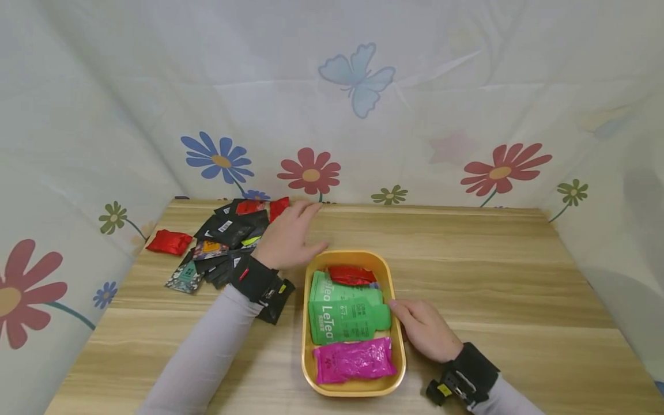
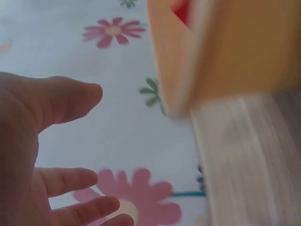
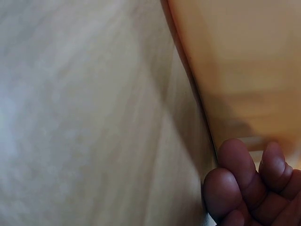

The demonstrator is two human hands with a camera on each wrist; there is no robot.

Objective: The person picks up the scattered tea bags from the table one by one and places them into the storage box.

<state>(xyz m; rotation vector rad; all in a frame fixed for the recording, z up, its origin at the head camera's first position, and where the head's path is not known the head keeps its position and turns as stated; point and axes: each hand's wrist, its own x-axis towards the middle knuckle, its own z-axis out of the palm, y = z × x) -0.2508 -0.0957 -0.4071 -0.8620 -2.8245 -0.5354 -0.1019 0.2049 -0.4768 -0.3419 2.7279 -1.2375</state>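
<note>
A yellow plastic basket (image 1: 353,393) stands on the table in the head view. Inside lie a red packet (image 1: 353,275), green LeTea pouches (image 1: 342,320) and a magenta packet (image 1: 355,362). My right hand (image 1: 425,331) holds the basket's right side, a digit over the rim; in the right wrist view its curled fingers (image 3: 237,165) are against the outer wall. My left hand (image 1: 290,236) hovers between the basket and a heap of small sachets (image 1: 228,230), its fingers spread. Nothing shows in its grasp in the left wrist view, where the basket's wall (image 2: 249,52) is blurred.
Black, red and patterned sachets overlap in the heap at the back left. A red packet (image 1: 169,242) lies at its left edge, and a black sachet (image 1: 275,308) is under my left wrist. Flower-printed cloth (image 1: 415,132) borders the wooden table (image 1: 493,265) at the back and sides.
</note>
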